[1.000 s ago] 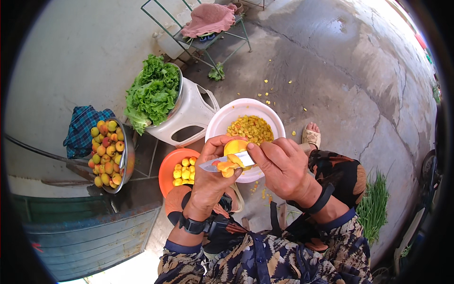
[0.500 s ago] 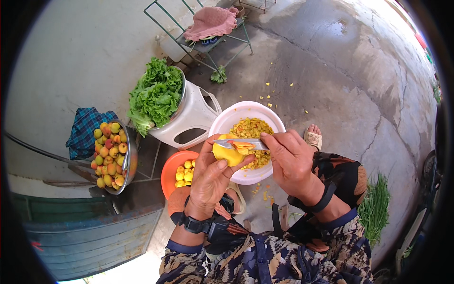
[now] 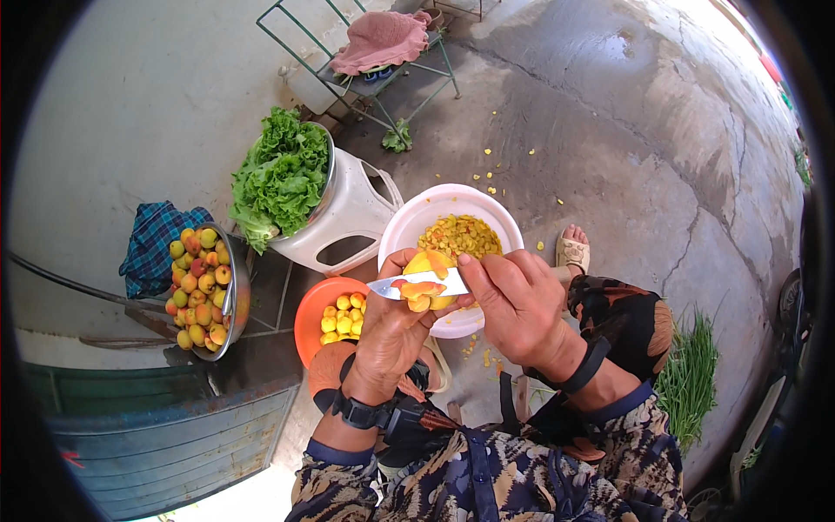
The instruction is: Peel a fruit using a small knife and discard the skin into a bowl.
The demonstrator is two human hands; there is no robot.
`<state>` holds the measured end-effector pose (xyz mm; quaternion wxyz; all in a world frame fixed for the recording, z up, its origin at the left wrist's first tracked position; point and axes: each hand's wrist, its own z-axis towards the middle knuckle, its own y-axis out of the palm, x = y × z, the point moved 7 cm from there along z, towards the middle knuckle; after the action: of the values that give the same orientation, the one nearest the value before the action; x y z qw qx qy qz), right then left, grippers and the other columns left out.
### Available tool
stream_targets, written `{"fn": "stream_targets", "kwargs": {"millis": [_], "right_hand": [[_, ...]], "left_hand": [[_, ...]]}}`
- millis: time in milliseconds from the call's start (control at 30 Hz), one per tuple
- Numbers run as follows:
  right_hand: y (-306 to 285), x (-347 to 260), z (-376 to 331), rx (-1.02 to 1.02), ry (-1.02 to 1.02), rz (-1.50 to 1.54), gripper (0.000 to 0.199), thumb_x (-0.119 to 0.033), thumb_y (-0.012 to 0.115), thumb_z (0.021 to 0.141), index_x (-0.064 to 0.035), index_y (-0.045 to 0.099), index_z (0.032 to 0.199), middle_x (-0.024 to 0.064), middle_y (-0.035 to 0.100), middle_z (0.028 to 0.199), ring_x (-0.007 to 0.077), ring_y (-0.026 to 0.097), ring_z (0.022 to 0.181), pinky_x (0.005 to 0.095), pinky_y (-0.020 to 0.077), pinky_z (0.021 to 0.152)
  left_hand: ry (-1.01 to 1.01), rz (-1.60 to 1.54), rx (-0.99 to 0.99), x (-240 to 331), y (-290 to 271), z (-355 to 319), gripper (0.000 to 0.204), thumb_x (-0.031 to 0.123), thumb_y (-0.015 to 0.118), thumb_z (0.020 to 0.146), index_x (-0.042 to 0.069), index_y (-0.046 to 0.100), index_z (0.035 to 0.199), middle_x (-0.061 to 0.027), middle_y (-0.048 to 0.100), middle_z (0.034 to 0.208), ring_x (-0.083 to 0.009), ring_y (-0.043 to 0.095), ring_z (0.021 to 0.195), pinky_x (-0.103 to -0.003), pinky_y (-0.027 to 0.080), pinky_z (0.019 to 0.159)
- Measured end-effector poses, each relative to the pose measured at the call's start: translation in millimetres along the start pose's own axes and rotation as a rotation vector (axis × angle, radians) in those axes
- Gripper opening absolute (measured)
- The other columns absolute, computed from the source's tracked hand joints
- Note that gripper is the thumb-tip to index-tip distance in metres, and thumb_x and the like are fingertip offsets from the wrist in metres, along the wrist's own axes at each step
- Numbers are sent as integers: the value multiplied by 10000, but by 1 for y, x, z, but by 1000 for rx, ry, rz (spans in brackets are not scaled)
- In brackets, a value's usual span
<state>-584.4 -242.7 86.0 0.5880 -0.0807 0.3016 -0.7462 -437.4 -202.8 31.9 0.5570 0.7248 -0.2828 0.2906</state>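
My left hand [image 3: 387,335] is closed around a peeled yellow fruit [image 3: 428,263] that looks like a peach. In my right hand [image 3: 522,309] is a knife [image 3: 384,288], its blade lying across the fruit's near side and pointing left. Cut orange-yellow slices cling to the blade, and the right thumb presses near its base. Most of the knife handle is hidden in the fist. Both hands hover over the near edge of a pale pink basin [image 3: 402,233], which holds many small yellow fruit pieces [image 3: 461,237].
Left of the basin, an orange bowl [image 3: 306,324] holds peeled yellow fruits. Farther left, a metal bowl [image 3: 239,300] is heaped with unpeeled ones. Lettuce [image 3: 283,170] sits on a white stool [image 3: 357,204]. Long green stalks [image 3: 687,378] lie at right; a chair [image 3: 383,85] stands behind.
The knife has swung lower across the fruit, its tip now nearer the left fingers. The fruit has turned in my left hand, and more cut flesh rests on the blade.
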Motion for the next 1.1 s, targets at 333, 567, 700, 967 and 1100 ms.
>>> {"fn": "stream_targets", "kwargs": {"millis": [333, 567, 700, 967, 1100], "right_hand": [[-6, -4, 4, -14, -27, 87, 517, -105, 661, 663, 98, 685, 1138, 116, 601, 889, 244, 599, 728, 355, 487, 586], [5, 33, -7, -1, 265, 168, 430, 44, 644, 678, 63, 690, 1104, 142, 637, 882, 337, 637, 756, 396, 533, 620], [-3, 24, -1, 25, 208, 169, 431, 19, 667, 673, 67, 692, 1101, 135, 638, 876, 316, 633, 743, 391, 525, 604], [-5, -8, 3, -22, -59, 91, 602, -102, 618, 608, 96, 678, 1173, 121, 616, 944, 234, 596, 734, 339, 474, 582], [-4, -9, 3, -63, -56, 50, 581, -113, 620, 644, 97, 675, 1182, 117, 610, 938, 235, 589, 744, 344, 474, 598]], "left_hand": [[77, 80, -58, 2, -7, -3, 624, 38, 773, 834, 11, 440, 1361, -143, 580, 1331, -264, 597, 1249, -418, 505, 1093], [83, 203, -89, 12, 4, -7, 735, 155, 756, 809, -23, 394, 1424, -220, 514, 1396, -369, 555, 1304, -559, 533, 1041], [54, 73, -60, 16, 10, -5, 759, 231, 727, 833, -38, 383, 1454, -214, 490, 1423, -349, 540, 1322, -524, 523, 1062], [52, 108, -87, 5, -3, -3, 708, 64, 805, 839, -5, 460, 1454, -103, 571, 1373, -200, 578, 1268, -354, 482, 1100], [73, 124, -79, 6, -2, -4, 707, 67, 802, 841, -1, 449, 1450, -96, 582, 1352, -204, 588, 1252, -348, 482, 1099]]}}
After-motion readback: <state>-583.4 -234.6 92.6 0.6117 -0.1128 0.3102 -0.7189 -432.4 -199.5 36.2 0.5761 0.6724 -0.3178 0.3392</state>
